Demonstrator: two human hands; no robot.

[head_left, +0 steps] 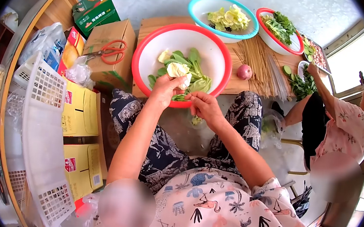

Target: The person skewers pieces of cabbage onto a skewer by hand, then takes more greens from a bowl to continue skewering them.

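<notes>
A white bowl with a red rim [143,43] stands at the table's near edge. Inside lie leafy greens [194,61] and pale yellow-white leaves. My left hand [164,91] is over the bowl's near rim, fingers closed around a pale cabbage leaf [180,70]. Close beside it, my right hand [207,109] has its thumb and fingers pinched together at the rim. What sits in that pinch is too small to make out. Below the right hand, some green leaf pieces [196,121] show near the floor.
On the wooden table [233,87] are an onion [244,71], thin skewers [260,68], a blue-rimmed bowl [193,13] and another red-rimmed bowl [282,48]. Scissors [111,52] rest on a cardboard box [106,34] at left. A co-worker [345,117] sits at right, reaching toward greens.
</notes>
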